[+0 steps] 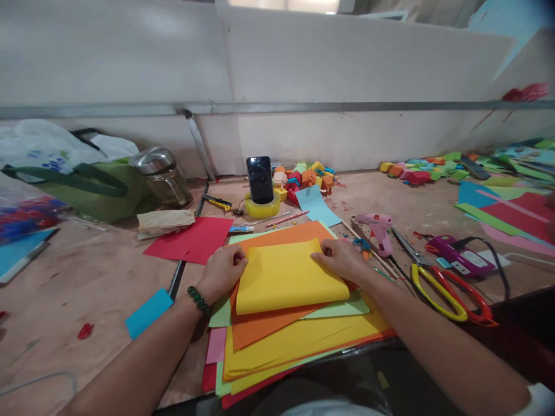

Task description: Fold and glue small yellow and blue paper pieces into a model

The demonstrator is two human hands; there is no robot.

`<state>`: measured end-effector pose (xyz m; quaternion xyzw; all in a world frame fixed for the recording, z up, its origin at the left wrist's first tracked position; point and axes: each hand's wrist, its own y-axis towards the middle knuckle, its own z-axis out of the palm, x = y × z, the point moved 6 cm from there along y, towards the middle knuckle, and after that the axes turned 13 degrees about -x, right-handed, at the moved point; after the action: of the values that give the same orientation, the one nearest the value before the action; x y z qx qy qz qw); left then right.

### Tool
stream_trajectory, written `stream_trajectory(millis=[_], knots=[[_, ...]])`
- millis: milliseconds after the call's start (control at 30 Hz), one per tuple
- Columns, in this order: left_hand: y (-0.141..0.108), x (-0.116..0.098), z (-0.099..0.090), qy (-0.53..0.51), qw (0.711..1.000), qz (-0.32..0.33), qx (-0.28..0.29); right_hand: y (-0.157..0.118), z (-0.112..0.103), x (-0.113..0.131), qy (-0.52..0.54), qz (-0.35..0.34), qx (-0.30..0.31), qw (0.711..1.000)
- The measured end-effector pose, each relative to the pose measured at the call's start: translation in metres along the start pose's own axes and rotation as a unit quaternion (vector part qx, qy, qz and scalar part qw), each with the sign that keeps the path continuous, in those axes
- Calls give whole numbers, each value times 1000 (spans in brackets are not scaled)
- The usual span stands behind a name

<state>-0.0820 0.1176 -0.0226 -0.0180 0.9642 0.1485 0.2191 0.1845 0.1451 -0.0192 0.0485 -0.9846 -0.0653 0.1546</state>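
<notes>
A yellow sheet of paper (292, 274) is bent over on itself, its rounded fold towards me and its free edge at the far side. My left hand (223, 267), with a dark green bead bracelet at the wrist, pinches the sheet's far left corner. At the far right corner my right hand (340, 259) has thumb and fingers closed on the same sheet. Beneath it lies an orange sheet (255, 332), on a stack of coloured paper (260, 361) in yellow, light green, pink and red at the table's near edge.
A phone (260, 179) stands in a tape roll (264, 207) before several paper cubes (310, 179). To the right lie a pink glue gun (378, 228), large scissors (442, 289) and a purple corded device (462, 257). At left are a red sheet (191, 240), jar (162, 179) and green bag (95, 193).
</notes>
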Motion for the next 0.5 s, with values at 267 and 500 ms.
stream_trajectory(millis=[267,500], knots=[[1,-26,8,3,958,284,47,-2,0,2,-22,-18,3,1000],[15,-60,16,152,896,351,225,-3,-1,2,-20,-16,4,1000]])
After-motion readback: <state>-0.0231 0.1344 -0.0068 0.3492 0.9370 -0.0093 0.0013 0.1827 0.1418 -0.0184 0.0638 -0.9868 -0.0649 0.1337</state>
